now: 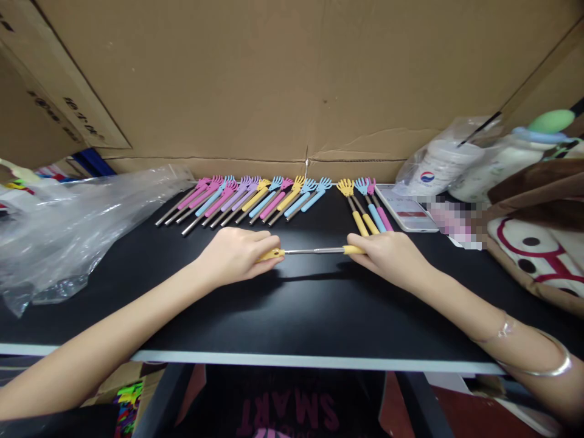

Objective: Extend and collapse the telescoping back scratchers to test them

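Note:
Stretched level between my hands is a telescopic back scratcher with a thin metal rod and yellow ends. My left hand is closed around its yellow claw end, mostly hidden by the fingers. My right hand grips the yellow handle at the other end. Behind my left hand lies a row of back scratchers in pink, blue, purple and yellow, claws pointing away. Beyond my right hand lies a smaller group of back scratchers, yellow, blue and pink, with their handles toward me.
A clear plastic bag covers the table's left side. On the right lie a phone, a white cup, a bottle and a brown bag. A cardboard wall stands behind the black table.

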A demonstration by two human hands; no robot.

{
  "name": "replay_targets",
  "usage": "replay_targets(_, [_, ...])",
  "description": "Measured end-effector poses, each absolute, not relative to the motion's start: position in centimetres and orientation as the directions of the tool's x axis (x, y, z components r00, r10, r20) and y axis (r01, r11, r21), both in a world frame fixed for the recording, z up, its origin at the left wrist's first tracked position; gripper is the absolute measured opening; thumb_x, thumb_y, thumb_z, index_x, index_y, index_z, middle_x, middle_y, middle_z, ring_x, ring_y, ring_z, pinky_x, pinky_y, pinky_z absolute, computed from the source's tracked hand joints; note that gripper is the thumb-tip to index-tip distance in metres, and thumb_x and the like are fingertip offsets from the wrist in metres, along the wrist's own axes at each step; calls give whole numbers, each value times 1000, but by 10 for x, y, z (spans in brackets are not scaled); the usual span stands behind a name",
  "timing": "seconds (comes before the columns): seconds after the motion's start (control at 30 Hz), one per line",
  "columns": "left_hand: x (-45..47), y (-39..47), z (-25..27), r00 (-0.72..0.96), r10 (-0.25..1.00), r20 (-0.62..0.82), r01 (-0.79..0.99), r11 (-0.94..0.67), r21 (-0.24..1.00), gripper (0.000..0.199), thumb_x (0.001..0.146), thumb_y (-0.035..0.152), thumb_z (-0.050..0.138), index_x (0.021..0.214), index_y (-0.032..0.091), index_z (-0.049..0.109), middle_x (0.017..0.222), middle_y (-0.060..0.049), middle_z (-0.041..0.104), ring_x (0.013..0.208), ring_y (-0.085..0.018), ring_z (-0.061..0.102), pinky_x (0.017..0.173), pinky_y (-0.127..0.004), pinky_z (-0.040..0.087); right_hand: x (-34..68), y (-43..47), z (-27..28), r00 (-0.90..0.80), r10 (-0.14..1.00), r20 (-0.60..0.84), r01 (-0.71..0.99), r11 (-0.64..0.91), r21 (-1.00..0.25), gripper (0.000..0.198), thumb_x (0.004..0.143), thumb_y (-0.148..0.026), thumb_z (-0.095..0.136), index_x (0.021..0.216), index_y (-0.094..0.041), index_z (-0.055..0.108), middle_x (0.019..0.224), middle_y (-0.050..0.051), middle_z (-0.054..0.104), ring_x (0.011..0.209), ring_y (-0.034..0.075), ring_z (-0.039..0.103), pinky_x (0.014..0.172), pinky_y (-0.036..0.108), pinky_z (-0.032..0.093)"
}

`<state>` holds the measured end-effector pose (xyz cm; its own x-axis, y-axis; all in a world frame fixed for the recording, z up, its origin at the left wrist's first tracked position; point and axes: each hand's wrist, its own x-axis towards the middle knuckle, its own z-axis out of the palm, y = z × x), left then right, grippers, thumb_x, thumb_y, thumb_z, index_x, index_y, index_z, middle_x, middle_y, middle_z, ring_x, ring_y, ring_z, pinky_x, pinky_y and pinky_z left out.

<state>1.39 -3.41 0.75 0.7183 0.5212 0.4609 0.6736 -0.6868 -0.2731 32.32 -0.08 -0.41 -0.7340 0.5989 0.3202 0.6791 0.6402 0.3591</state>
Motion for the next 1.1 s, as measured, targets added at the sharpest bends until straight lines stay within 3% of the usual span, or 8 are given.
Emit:
replay_targets(0.33, [19, -33, 11, 727, 476, 495, 665, -667, -335, 34, 96, 42, 41, 78, 19, 58, 62, 3, 60, 49, -10, 52, 46, -24, 21, 318, -10, 8, -749, 572, 334, 662, 663, 350, 40, 98, -41, 27, 76, -20, 53, 53, 0, 59, 48, 13, 54, 48, 25, 20])
replay_targets(0.5, [-17, -10, 15, 681, 561, 471, 730, -568, -379, 41, 96, 48, 37, 79, 20, 60, 69, 1, 63, 54, -11, 54, 47, -24, 20, 351, 7, 25, -611, 739, 283, 786, 527, 323, 49, 95, -54, 22, 74, -22, 53, 54, 3, 58, 47, 16, 51, 48, 25, 18])
replay_targets(0.67, [-47, 4, 21, 584, 715, 386, 811, -490, -319, 49, 95, 56, 30, 86, 22, 64, 75, -2, 63, 64, -14, 57, 48, -25, 22, 378, 20, 40, -483, 867, 123, 858, 441, 264, 38, 92, -52, 31, 74, -23, 49, 62, 2, 59, 51, 17, 51, 51, 25, 23])
replay_targets(0.87, [-47, 1, 19, 543, 748, 382, 839, -502, -209, 46, 93, 57, 35, 91, 24, 66, 80, -3, 63, 76, -16, 60, 51, -24, 28, 380, 19, 38, -478, 874, 83, 876, 468, 116, 32, 90, -50, 40, 77, -24, 52, 66, 1, 59, 54, 15, 50, 53, 26, 26])
replay_targets(0.97, [-46, 0, 20, 432, 795, 425, 899, -419, -131, 44, 91, 59, 39, 98, 26, 67, 92, -4, 65, 80, -17, 61, 53, -24, 30, 380, 18, 40, -501, 856, 125, 860, 508, -36, 31, 89, -51, 46, 82, -23, 57, 67, 1, 61, 55, 13, 49, 55, 26, 29])
replay_targets(1.1, [-44, -1, 25, 279, 853, 441, 898, -394, 196, 39, 86, 57, 50, 96, 23, 65, 92, -2, 67, 76, -16, 60, 61, -23, 37, 381, 19, 45, -464, 860, 212, 769, 510, -386, 34, 82, -54, 58, 90, -20, 58, 68, 2, 63, 56, 12, 50, 56, 26, 34])
